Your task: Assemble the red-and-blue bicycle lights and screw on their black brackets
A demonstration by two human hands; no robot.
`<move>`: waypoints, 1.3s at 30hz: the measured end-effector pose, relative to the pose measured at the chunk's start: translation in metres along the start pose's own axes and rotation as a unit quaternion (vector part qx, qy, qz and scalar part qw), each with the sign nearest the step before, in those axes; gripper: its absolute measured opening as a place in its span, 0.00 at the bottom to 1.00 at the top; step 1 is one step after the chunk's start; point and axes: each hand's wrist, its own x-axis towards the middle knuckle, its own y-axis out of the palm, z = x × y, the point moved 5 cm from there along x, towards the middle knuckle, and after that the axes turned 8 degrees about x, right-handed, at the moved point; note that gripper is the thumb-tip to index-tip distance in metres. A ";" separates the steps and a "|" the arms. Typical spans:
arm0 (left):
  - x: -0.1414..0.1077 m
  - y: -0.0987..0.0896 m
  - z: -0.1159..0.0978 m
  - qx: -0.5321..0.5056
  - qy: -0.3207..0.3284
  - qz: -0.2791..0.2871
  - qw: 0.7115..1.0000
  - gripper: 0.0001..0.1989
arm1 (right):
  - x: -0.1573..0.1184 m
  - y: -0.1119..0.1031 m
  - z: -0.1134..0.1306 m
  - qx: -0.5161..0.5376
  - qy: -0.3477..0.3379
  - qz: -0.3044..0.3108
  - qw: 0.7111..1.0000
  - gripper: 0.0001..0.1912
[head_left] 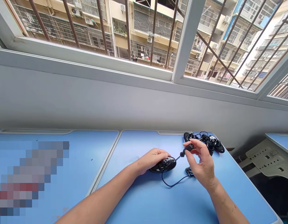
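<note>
My left hand (pixel 155 158) is closed over a black computer mouse (pixel 159 167), steadying it on the blue desk. The mouse looks opened, with its inner parts showing on the right side, though details are too small to make out. Between the thumb and fingers of my right hand (pixel 201 161) is a black-handled screwdriver (pixel 186 150), tilted down to the left. Its tip meets the right end of the mouse. From the mouse a thin black cable (pixel 170 186) loops toward a small black part (pixel 188 171) lying beneath my right hand.
Several black mice with coiled cables (pixel 215 144) lie heaped at the desk's back right corner. The blue desk (pixel 139 202) adjoins another blue desk (pixel 81 168) on the left, which bears a pixelated patch. A grey wall and barred windows stand behind.
</note>
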 end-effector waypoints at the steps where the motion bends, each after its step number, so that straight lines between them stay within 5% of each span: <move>1: 0.000 0.000 0.000 0.000 -0.001 -0.001 1.000 0.17 | -0.001 0.000 -0.001 0.003 0.008 0.002 1.000 0.19; 10: 0.000 0.000 0.001 0.009 0.006 -0.001 1.000 0.17 | 0.003 0.000 0.000 -0.041 -0.030 -0.006 0.999 0.12; 18: -0.001 0.001 -0.001 -0.005 -0.002 0.002 1.000 0.17 | 0.001 -0.001 -0.001 0.000 0.039 0.006 0.999 0.14; 24: 0.000 0.000 0.000 0.007 0.000 -0.004 1.000 0.17 | 0.005 -0.001 0.001 -0.040 -0.015 0.010 0.999 0.11; 33: -0.002 0.002 -0.003 0.003 0.001 0.005 1.000 0.17 | 0.006 -0.006 -0.003 0.005 0.064 0.040 0.997 0.14; 39: -0.002 0.001 -0.003 0.009 0.006 0.000 1.000 0.17 | 0.008 -0.002 0.003 -0.029 -0.012 0.026 0.999 0.11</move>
